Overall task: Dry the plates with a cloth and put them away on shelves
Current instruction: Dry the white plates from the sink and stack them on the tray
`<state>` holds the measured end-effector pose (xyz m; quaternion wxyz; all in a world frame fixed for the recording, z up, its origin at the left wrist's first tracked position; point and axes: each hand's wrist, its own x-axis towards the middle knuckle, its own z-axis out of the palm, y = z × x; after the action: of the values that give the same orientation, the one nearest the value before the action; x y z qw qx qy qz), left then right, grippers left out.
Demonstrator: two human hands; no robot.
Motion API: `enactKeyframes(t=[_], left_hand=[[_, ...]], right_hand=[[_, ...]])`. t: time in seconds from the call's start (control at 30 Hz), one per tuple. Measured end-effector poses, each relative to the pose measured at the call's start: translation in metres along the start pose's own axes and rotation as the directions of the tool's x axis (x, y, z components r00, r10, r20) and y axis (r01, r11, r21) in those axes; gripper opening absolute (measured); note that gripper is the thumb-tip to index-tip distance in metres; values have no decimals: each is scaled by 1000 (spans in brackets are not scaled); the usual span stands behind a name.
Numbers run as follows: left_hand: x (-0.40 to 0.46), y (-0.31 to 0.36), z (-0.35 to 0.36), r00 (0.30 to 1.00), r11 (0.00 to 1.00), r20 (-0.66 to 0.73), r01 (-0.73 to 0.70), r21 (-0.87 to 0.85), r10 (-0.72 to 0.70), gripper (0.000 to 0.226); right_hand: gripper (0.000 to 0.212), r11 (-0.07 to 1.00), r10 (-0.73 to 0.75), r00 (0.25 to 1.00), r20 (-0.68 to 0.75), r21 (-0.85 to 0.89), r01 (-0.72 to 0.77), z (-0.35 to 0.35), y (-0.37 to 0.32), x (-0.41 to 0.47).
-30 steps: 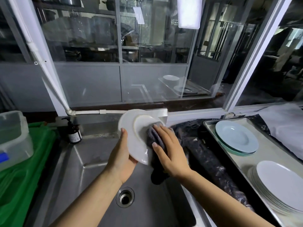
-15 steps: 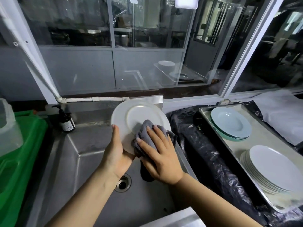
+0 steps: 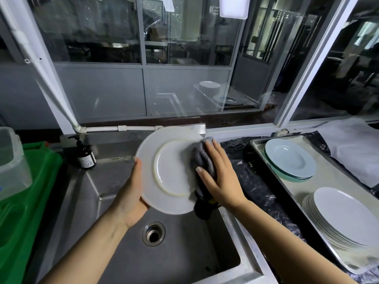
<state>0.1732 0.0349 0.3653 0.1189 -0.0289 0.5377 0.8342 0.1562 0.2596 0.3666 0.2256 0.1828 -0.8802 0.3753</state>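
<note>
A white plate (image 3: 170,171) is held above the steel sink (image 3: 114,201), tilted up so that its underside, with the raised foot ring, faces the camera; being round it has no long axis, but its face tips back toward twelve o'clock and its lower rim hangs just above and beyond the drain (image 3: 153,234). The left hand (image 3: 131,193) grips the plate at its eight o'clock edge, thumb laid up along the rim and the palm cupped under the lower edge, the fingers hidden behind it. The right hand (image 3: 217,177) lies with straight, spread fingers flat on a grey cloth (image 3: 202,160), pressing it against the plate's three o'clock side; the cloth's dark tail hangs down past the plate's lower right rim. At three o'clock from the plate, a metal tray (image 3: 307,193) rests on black plastic sheeting (image 3: 256,181) and carries two pale blue deep plates (image 3: 289,158) stacked at its far end and a stack of white plates (image 3: 340,218) at its near end. At nine o'clock a dark pump bottle (image 3: 85,154) stands on the sink's back ledge, beside a green crate (image 3: 24,201) with a clear plastic tub (image 3: 11,160) on it.
</note>
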Motion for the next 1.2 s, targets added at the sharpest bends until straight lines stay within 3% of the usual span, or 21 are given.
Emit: enactKeyframes(t=[0.1, 0.2, 0.27, 0.37, 0.43, 0.5, 0.67, 0.73, 0.8, 0.9, 0.93, 1.0, 1.1, 1.2], left_hand=[[2, 1, -6, 999, 998, 17, 46, 41, -47, 58], [8, -7, -11, 997, 996, 4, 79, 49, -80, 58], [15, -13, -16, 995, 994, -58, 84, 64, -80, 62], [26, -18, -25, 962, 990, -258, 114, 83, -89, 76], [34, -23, -30, 916, 983, -391, 145, 110, -91, 61], [40, -28, -30, 902, 986, -419, 149, 80, -102, 51], [42, -33, -30, 893, 947, -316, 311, -78, -319, 85], [38, -28, -28, 905, 914, -167, 360, -186, -391, 101], [34, -20, -22, 917, 891, -27, 378, -251, -397, 97], [31, -13, -18, 907, 885, -2, 411, -219, -422, 62], [29, -12, -18, 906, 890, -18, 410, -198, -422, 48], [26, -16, -22, 912, 902, -49, 394, -178, -408, 43], [21, -18, -28, 931, 902, -39, 339, -269, -362, 13], [13, -15, -36, 947, 907, -5, 306, -291, -321, 22]], right_hand=[[84, 971, 201, 979, 46, 123, -205, -10, -5, 9], [91, 948, 305, 950, 72, 74, -310, -12, -4, 19], [91, 940, 319, 945, 76, 98, -326, -9, -6, 22], [92, 939, 294, 949, 115, 153, -309, -3, -17, 19], [94, 951, 263, 956, 129, 134, -279, 1, -25, 15], [95, 972, 214, 969, 121, 69, -224, 5, -34, 11], [82, 986, 25, 991, 128, -166, -4, 19, -47, 4], [74, 952, -123, 983, 139, -262, 156, 27, -43, 0], [65, 906, -237, 955, 176, -315, 283, 33, -36, -6], [61, 875, -299, 917, 265, -307, 374, 39, -29, -18], [61, 889, -287, 917, 277, -279, 363, 40, -28, -20], [62, 942, -219, 933, 284, -189, 278, 40, -29, -20], [70, 992, -102, 933, 344, -35, 122, 36, -34, -10], [67, 984, 41, 959, 281, 158, -88, 29, -41, 3]])
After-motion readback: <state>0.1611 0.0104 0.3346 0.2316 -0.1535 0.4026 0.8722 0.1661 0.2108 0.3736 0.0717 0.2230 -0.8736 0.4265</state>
